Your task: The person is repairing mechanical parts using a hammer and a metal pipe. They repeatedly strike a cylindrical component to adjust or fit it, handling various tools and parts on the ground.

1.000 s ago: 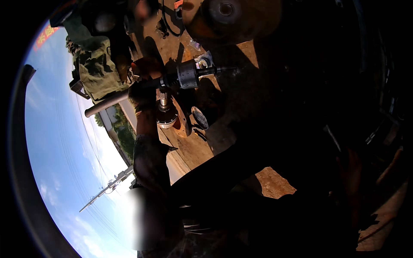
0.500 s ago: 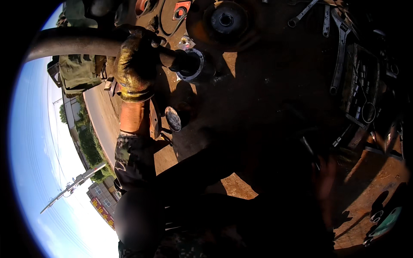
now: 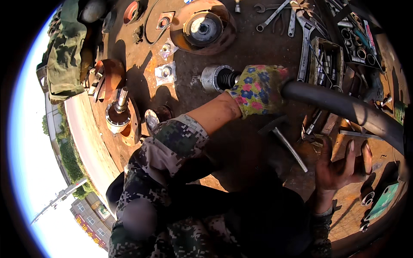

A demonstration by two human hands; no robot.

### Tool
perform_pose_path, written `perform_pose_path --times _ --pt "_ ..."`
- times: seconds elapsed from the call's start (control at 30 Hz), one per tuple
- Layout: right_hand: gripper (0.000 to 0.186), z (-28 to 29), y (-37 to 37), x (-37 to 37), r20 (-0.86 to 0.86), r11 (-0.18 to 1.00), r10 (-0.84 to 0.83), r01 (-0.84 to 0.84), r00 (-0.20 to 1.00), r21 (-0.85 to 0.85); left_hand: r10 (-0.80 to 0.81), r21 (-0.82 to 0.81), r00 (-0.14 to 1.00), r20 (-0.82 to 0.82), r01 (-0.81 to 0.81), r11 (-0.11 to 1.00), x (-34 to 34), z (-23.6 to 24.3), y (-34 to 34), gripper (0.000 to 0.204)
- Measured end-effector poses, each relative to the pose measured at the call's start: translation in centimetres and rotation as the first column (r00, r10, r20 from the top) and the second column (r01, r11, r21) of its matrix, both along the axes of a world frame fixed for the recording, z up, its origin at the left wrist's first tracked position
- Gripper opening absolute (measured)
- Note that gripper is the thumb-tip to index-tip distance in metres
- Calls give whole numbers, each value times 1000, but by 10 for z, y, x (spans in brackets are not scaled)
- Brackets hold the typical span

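My left hand [image 3: 259, 91], in a floral-patterned glove, is wrapped round a drive shaft. Its thick dark tube [image 3: 344, 102] runs off to the right and curves with the lens. To the left of my hand show a black ribbed rubber boot [image 3: 225, 80] and a silver cylindrical joint [image 3: 210, 78] over the brown work surface. Bare and soiled, my right hand [image 3: 340, 171] is at the lower right, fingers spread, holding nothing. Between my hands a hammer [image 3: 290, 148] lies with its head partly in shadow.
A rusty drum with a hub [image 3: 230, 38] stands at the far middle. Small plastic-wrapped parts [image 3: 165, 73] lie left of the joint, and a flanged part with a splined stub [image 3: 118, 120] further left. An adjustable wrench [image 3: 304, 53] and a socket tray [image 3: 340, 58] are at right.
The drive shaft has swung round: its tube pointed left and now points right, with my left hand still gripping it. My right hand has come out of shadow.
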State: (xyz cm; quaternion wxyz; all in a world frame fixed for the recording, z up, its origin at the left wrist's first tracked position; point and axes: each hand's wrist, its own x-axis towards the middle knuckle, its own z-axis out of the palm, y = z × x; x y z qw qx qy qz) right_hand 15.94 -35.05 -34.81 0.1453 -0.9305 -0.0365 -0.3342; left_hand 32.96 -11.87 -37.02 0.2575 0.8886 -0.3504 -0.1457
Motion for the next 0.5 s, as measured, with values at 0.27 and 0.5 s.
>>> perform_pose_path --times 0.27,0.5 --pt "63 -20 -21 22 -542 968 -104 -39 834 -247 -86 76 994 -63 91 993 -26 -53 -32 22" --pt "55 -58 -26 15 -611 960 -176 -4 772 -281 -76 -8 994 76 77 997 -41 -87 -36 16"
